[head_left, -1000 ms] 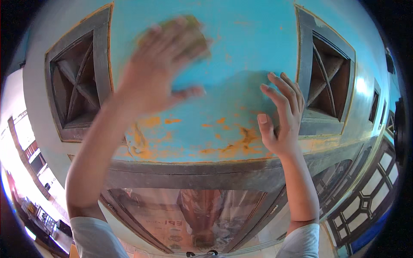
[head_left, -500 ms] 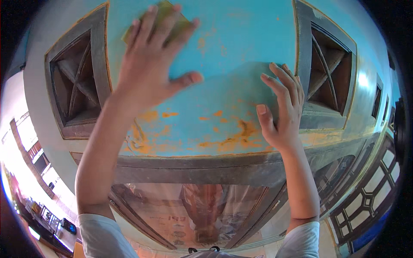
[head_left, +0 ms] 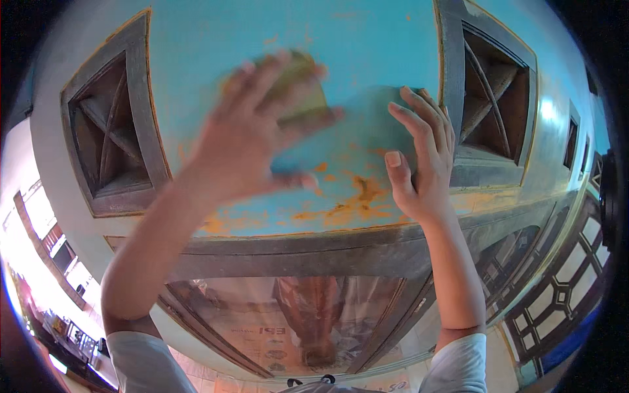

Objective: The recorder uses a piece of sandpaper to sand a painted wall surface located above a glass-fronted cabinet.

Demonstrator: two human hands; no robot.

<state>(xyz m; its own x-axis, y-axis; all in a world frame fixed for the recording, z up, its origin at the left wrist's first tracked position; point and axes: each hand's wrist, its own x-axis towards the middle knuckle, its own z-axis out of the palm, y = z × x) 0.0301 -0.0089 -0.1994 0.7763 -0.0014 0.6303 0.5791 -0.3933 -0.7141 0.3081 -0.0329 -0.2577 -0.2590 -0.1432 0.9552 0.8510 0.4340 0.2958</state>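
While our left hand (head_left: 252, 141) is blurring with motion, its fingers (head_left: 262, 82) are spreading wide and pressing a yellowish-green sponge (head_left: 298, 92) flat against the wall (head_left: 367, 46). We are not curling them round the sponge; they are lying over it, and the thumb (head_left: 295, 180) is pointing off to the right beneath it. Most of the sponge is hiding under the fingers, with only its right part showing, so we cannot tell its full shape. It is sitting on the turquoise paint, up near the middle of the view, between the two recessed vents.

Just to the right, our right hand (head_left: 419, 164) is resting open on the same wall, fingers (head_left: 426, 124) loosely together and pointing up, thumb (head_left: 396, 173) sticking out to the left. It is holding nothing, only leaning flat on the paint, near the sponge but not touching it.

Below and between the hands, orange patches (head_left: 357, 200) are showing through where the turquoise coat is wearing away. A left vent (head_left: 111, 141) and a right vent (head_left: 491, 98), each a grey frame with crossed bars, are flanking the painted panel. Under the panel a grey band (head_left: 295, 252) is running across. Our forearms are rising from white sleeves (head_left: 141, 363) at the lower edge.
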